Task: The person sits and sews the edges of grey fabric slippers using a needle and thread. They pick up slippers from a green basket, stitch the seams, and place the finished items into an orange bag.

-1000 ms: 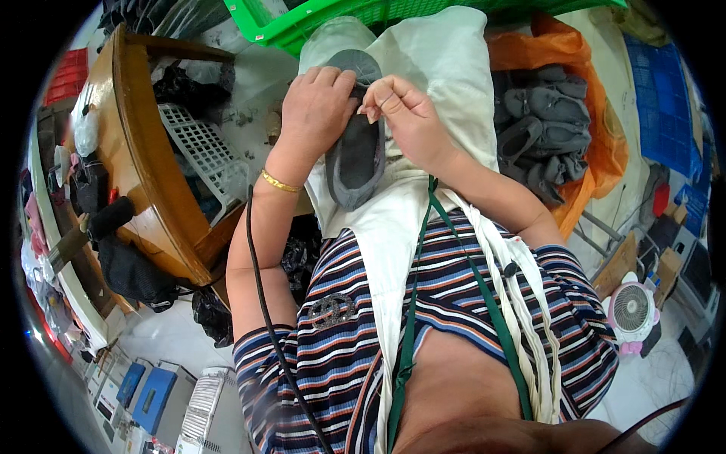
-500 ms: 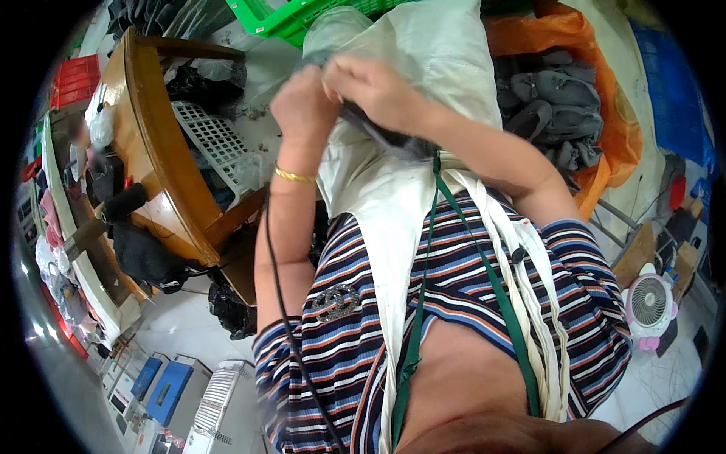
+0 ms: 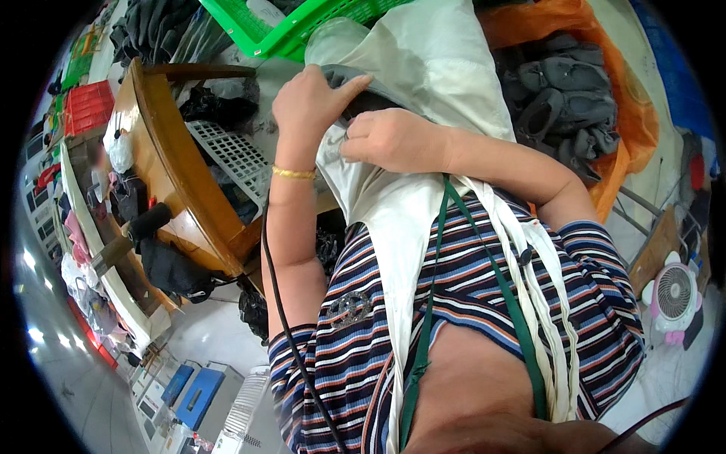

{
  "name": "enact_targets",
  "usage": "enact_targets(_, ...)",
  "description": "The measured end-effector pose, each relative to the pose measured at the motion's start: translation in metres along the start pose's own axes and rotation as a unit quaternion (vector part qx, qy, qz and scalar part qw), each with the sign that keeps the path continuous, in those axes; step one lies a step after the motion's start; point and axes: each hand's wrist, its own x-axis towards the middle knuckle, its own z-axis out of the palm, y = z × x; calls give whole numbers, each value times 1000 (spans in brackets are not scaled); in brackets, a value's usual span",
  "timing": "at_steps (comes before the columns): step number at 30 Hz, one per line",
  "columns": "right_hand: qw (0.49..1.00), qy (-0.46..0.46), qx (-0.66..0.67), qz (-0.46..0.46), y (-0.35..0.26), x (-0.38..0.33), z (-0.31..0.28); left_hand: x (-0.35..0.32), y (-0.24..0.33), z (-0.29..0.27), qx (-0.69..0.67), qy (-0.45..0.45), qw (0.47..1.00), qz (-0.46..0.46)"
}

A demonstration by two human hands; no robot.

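Observation:
A dark grey fabric shoe upper (image 3: 389,97) rests over my lap on the white apron (image 3: 454,68), its dark opening facing me. My left hand (image 3: 306,106), a gold bracelet at its wrist, grips the upper's left end; the thumb stretches across the opening and the other fingers are mostly hidden. Close by on the right, my right hand (image 3: 401,141) lies at the near edge of the upper with its fingers curled in. What those fingers pinch, if anything, is hidden.
An orange bag (image 3: 635,129) full of grey shoe uppers (image 3: 567,106) stands at my right. Ahead is a green plastic basket (image 3: 295,41). A curved wooden table (image 3: 162,166) and a white perforated crate (image 3: 231,155) are on the left. At the far right stands a small fan (image 3: 673,293).
My hands were blurred and close together over the upper; now they are apart. My right hand has come nearer to me, and the left thumb has stretched out. The whole view has shifted slightly.

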Motion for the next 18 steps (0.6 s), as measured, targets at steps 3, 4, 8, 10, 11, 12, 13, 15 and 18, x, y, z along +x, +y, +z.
enact_targets(3,997,-42,-37,-62,0,2,4,9,-8,12,31,-7,999,-15)
enact_targets(4,996,-40,-33,-69,0,2,1,10,-14,15,11,10,1000,-20)
enact_targets(8,998,10,42,-38,-10,1,-22,4,-34,31,-163,64,984,-38)
enact_targets(10,995,53,67,54,-15,3,-36,-5,-39,37,-291,55,953,-64)
enact_targets(11,989,74,76,101,-16,3,-40,-9,-40,39,-355,37,930,-83)
enact_targets(12,966,82,168,177,-14,4,-41,-12,-40,39,-417,19,903,-102)
enact_targets(13,929,89,257,251,-10,5,-41,-14,-38,40,-446,22,887,-116)
enact_targets(15,852,115,405,311,7,6,-32,-20,-30,41,-502,30,852,-147)
enact_targets(18,846,24,340,410,13,8,-37,-26,-26,52,-577,50,802,-146)
